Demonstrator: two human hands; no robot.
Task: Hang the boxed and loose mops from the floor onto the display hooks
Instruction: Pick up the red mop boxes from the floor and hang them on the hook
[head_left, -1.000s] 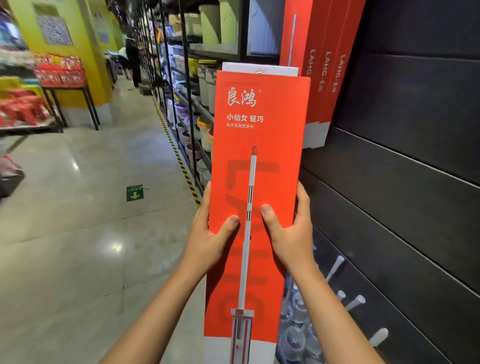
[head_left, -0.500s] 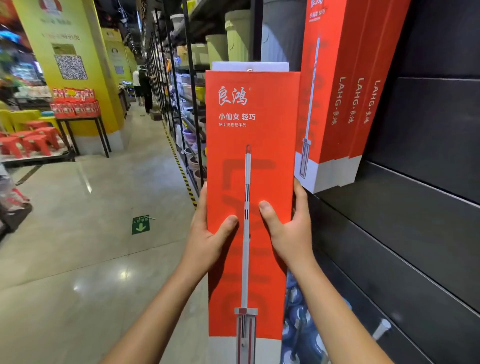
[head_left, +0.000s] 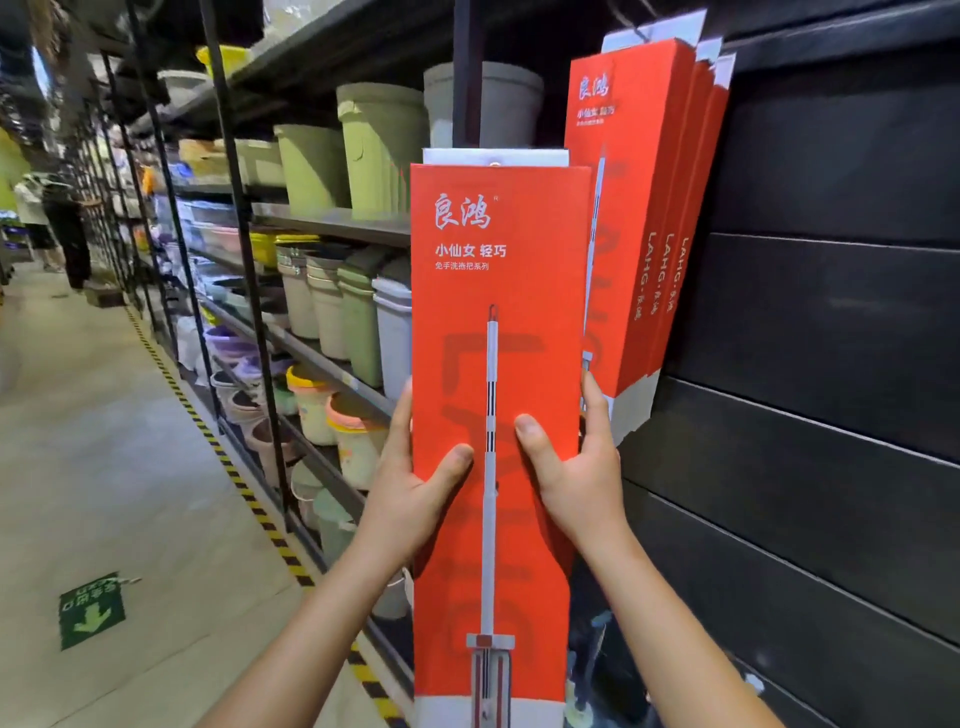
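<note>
A tall red mop box (head_left: 498, 332) with a white hang tab at its top stands upright in front of me, held between both hands. My left hand (head_left: 415, 488) grips its left edge, thumb across the front. My right hand (head_left: 576, 478) grips its right edge in the same way. Up and to the right, three like red boxes (head_left: 654, 208) hang side by side from a hook on the dark slat wall (head_left: 831, 364). The held box's tab sits lower than theirs and to their left.
Shelves of stacked plastic buckets and bins (head_left: 332, 291) run along the aisle on the left. Yellow-black tape (head_left: 244, 488) marks the floor edge. A bare white peg (head_left: 753, 683) sticks out low on the wall. Two people (head_left: 52, 223) stand far down the aisle.
Both hands have lifted the box higher, and my view has tilted up, so the tops and hang tabs of the hanging boxes are now in sight.
</note>
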